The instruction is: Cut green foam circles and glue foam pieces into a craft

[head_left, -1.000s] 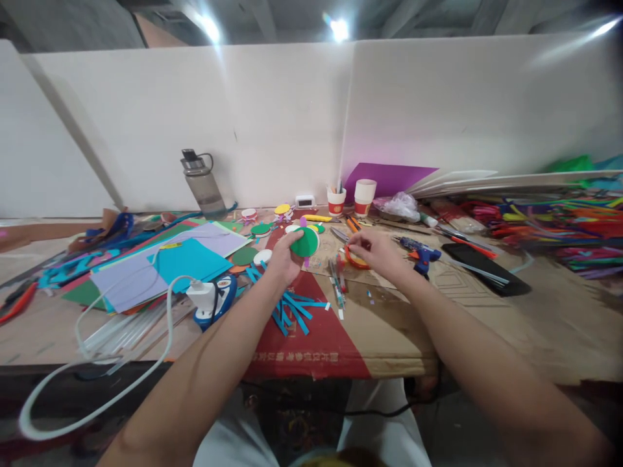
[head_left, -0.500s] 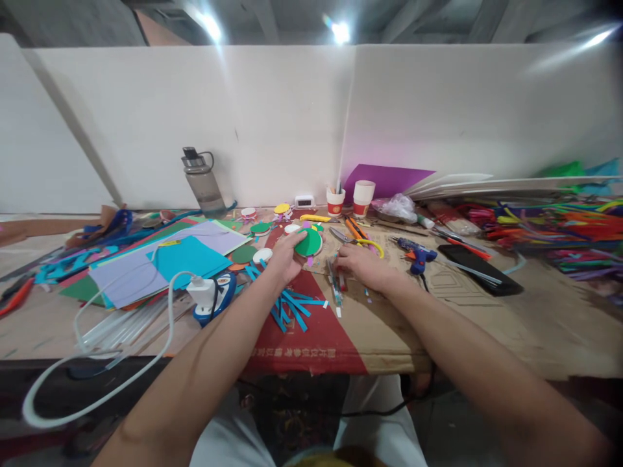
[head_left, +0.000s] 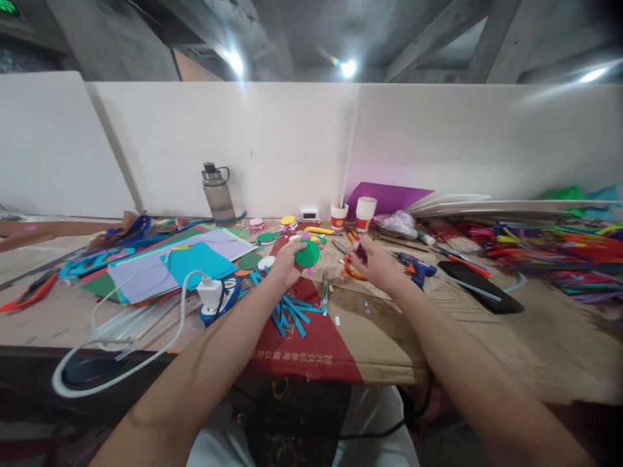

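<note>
My left hand [head_left: 291,263] pinches a green paper disc [head_left: 307,253] with small purple tabs at its edges. To the right, my right hand [head_left: 374,263] is raised over the cardboard with its fingers curled together. Whatever its fingers may hold is too small and blurred to make out. Scissors [head_left: 341,248] lie beside that hand, their handles partly hidden by it. A slim clear tool [head_left: 325,293] rests between my hands. Below my left hand is a pile of blue paper strips [head_left: 295,313]. Nearby lie a white disc [head_left: 266,263] and a green one [head_left: 250,261].
Coloured paper sheets [head_left: 199,266], a white plug and cable [head_left: 210,293] and a water bottle [head_left: 219,198] are on the left. Paper cups [head_left: 365,214] stand at the back. A blue glue gun [head_left: 416,268], a black phone-like slab [head_left: 479,288] and pipe cleaners [head_left: 549,237] lie right.
My right hand has moved right and away from the slim clear tool, which now lies uncovered. My left hand still holds the green disc. The view has tilted up.
</note>
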Demonstrator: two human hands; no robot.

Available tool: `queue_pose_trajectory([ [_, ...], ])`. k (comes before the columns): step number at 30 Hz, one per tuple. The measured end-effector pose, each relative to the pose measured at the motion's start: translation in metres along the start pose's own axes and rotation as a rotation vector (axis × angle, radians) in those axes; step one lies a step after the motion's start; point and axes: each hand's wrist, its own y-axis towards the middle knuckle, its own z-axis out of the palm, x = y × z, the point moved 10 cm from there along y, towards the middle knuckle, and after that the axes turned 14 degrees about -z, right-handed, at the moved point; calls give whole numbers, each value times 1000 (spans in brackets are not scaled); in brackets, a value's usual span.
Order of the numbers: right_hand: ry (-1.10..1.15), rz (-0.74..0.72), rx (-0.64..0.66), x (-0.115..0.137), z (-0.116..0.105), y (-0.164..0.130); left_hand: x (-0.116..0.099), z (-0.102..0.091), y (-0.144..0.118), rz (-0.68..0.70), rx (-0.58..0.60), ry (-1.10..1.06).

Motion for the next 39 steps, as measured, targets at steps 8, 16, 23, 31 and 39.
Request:
queue_pose_trajectory([
  [8, 255, 40, -227, 2, -13, -2, 5, -8, 5, -83, -57, 37],
  [16, 608, 214, -391, -15, -12, 6, -3, 10, 16, -113, -16, 91],
  [23, 811, 277, -495, 0, -20, 41, -1, 14, 27, -137, -61, 85],
  [31, 876, 248, -539, -3, 9, 25, 20, 10, 26, -141, -3, -6],
  [39, 712, 183, -453, -2, 1, 21, 23, 26, 20, -35, 57, 122],
])
